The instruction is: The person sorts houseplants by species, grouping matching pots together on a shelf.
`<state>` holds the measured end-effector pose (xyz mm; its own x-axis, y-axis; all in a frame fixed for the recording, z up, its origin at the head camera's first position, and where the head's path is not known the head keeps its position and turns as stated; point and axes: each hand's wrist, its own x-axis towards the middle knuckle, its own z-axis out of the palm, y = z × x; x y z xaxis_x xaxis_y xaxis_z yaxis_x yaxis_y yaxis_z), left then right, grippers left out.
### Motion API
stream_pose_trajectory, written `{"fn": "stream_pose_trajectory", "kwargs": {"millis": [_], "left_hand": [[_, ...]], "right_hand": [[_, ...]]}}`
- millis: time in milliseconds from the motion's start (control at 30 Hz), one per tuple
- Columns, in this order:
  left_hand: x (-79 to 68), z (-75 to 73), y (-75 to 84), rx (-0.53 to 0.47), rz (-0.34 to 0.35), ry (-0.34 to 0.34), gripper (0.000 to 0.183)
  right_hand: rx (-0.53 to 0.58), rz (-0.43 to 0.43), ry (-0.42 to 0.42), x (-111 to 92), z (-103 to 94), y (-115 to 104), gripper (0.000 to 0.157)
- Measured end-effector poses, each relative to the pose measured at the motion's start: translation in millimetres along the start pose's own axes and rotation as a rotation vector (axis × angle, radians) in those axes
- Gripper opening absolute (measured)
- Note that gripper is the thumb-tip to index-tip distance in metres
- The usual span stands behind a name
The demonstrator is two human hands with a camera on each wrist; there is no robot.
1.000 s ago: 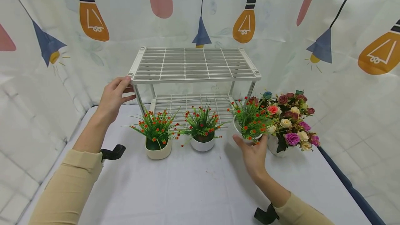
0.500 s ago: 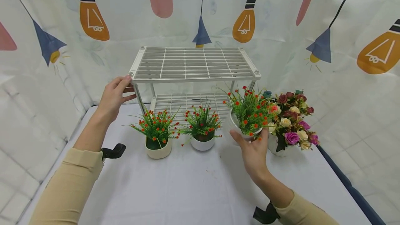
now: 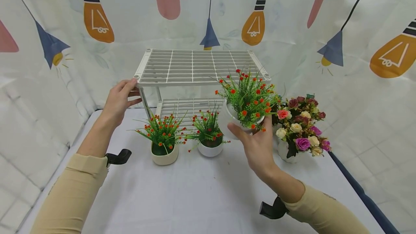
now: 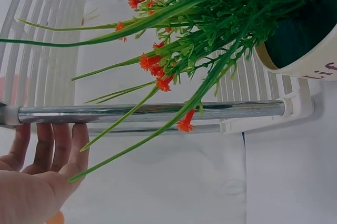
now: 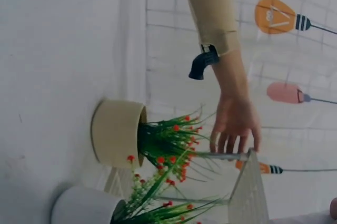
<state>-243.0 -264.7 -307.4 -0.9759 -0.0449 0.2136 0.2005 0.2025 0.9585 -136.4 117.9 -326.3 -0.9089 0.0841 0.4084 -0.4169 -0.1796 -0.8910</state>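
Observation:
My right hand (image 3: 260,151) grips a white-potted plant (image 3: 248,100) with grassy leaves and orange-red flowers, tilted and raised in front of the right side of a white two-tier wire rack (image 3: 201,66). Thumb and fingers are on its pot (image 3: 227,124). My left hand (image 3: 118,98) is at the rack's front left top corner. In the left wrist view its fingertips (image 4: 79,132) touch the chrome post (image 4: 158,112) from outside, not wrapped round it. Two similar plants stand before the rack: one in a cream pot (image 3: 165,156), one in a white pot (image 3: 210,151).
Bouquets of artificial roses (image 3: 300,125) in white pots (image 3: 287,152) stand on the right of the white-covered table (image 3: 182,198). The rack's lower shelf (image 3: 191,105) lies behind the standing plants. A printed curtain (image 3: 286,21) hangs close behind the rack.
My right hand has lifted the white-potted plant upward and leftward, from beside the roses to in front of the rack's right end. My left hand has kept its place.

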Motion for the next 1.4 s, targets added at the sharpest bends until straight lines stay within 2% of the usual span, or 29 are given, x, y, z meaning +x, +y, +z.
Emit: {"fn": "stream_pose_trajectory", "kwargs": {"millis": [333,567,700,867,1233,1400], "left_hand": [[1.8,0.3,0.5,-0.023,-0.022,0.0,0.045],[2.2,-0.9,2.4,-0.04,-0.03,-0.026,0.043],[1.9,-0.7,3.7,-0.007,-0.022,-0.025,0.048],[1.1,-1.7,4.5,0.048,-0.018,-0.032,0.048],[2.7,-4.1,4.2,0.059,-0.006,-0.05,0.04],[3.3,-5.8,4.8,0.059,-0.021,-0.065,0.042]], "right_hand": [[0.049,0.012,-0.071,27,34.3,-29,0.087],[0.076,-0.025,-0.117,50,60.8,-43,0.089],[0.033,-0.021,-0.124,63,74.6,-47,0.088],[-0.013,-0.021,-0.11,79,90.4,-47,0.088],[0.017,0.027,-0.041,118,125.6,-38,0.089],[-0.032,0.034,0.008,132,143.1,-31,0.095]]}}
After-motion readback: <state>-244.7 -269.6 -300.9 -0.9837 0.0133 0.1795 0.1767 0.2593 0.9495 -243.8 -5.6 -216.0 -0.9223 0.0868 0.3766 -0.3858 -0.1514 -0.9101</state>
